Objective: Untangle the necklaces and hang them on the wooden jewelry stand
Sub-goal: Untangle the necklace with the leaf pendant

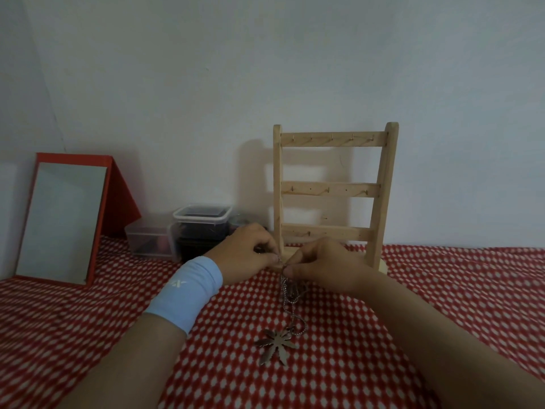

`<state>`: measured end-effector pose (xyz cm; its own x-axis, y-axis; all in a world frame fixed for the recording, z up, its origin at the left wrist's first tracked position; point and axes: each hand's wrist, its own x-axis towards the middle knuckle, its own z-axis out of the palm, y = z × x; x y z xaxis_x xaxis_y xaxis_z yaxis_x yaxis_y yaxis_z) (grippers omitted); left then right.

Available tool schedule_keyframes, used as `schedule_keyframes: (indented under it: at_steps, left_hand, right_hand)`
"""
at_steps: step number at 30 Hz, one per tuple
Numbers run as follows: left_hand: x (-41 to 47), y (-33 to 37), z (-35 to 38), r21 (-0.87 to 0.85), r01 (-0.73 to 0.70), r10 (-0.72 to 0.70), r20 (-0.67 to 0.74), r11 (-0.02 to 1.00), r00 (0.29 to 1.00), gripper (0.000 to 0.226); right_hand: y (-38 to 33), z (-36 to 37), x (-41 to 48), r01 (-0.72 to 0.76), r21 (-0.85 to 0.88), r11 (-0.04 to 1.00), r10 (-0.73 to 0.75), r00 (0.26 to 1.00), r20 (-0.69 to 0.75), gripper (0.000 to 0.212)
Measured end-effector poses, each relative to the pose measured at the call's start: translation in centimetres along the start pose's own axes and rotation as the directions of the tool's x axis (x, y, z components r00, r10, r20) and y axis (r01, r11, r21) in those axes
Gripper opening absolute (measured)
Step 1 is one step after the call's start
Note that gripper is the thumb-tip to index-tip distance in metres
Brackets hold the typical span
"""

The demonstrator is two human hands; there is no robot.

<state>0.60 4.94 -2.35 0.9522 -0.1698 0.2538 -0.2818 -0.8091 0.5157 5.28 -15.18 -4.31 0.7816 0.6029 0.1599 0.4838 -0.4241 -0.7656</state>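
A: Nearest to us, what lies on the red dotted cloth [236,379]?
B: A leaf-shaped pendant [277,345], flat on the cloth. From it the necklaces [287,296] rise as one twisted bundle of fine chains toward the hands.
A: And the hands?
B: The left hand [250,252], above a pale blue wristband [185,293], and the right hand [321,267] meet fingertip to fingertip, each pinching the top of the bundle. Which strand each holds is too small to tell.
A: The step, then?
B: Apparently teasing the strands apart. Nothing hangs yet on the wooden jewelry stand [333,190], upright just beyond the hands, its hooks bare.
A: What could go wrong?
B: Pulling the two pinches apart while loops are crossed would likely tighten the knot or strain a thin link. The pendant's points could snag a chain. The knuckles sit close to the stand's base, so a sharp tug might knock it.
A: Farther left?
B: Clear plastic boxes [200,228] and a red-framed mirror [62,219], against the wall.
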Motion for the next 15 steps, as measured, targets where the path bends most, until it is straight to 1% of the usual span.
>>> schedule_keyframes:
  at_steps: [2,4,9,11,13,15]
  left_hand:
    - [0.03,-0.06,0.03,-0.066,0.030,-0.030,0.004,0.997,1.000,0.011]
    - [-0.08,0.08,0.28,-0.197,0.081,-0.076,0.034,0.977,0.997,0.011]
    - [-0.08,0.07,0.79,-0.383,0.155,-0.144,0.056,0.911,0.988,0.018]
    - [0.03,0.05,0.67,-0.380,0.170,-0.155,0.070,0.909,0.985,0.017]
    - [-0.01,0.19,0.58,-0.330,0.169,-0.149,0.086,0.929,0.985,0.015]
    - [-0.08,0.32,0.60,-0.305,0.158,-0.135,0.093,0.939,0.986,0.013]
  right_hand:
    - [0.03,-0.09,-0.06,0.006,0.027,1.000,-0.005,1.000,-0.027,0.008]
    - [0.10,-0.17,-0.05,-0.004,0.071,0.997,0.007,0.999,-0.040,0.009]
    - [0.29,-0.62,-0.22,-0.057,0.204,0.977,0.057,0.998,0.008,0.012]
    - [0.25,-0.63,-0.26,-0.082,0.276,0.958,0.079,0.997,0.022,0.014]
    - [0.14,-0.59,-0.25,-0.108,0.334,0.937,0.109,0.994,0.013,0.015]
    - [0.06,-0.60,-0.30,-0.113,0.319,0.941,0.120,0.993,-0.003,0.016]
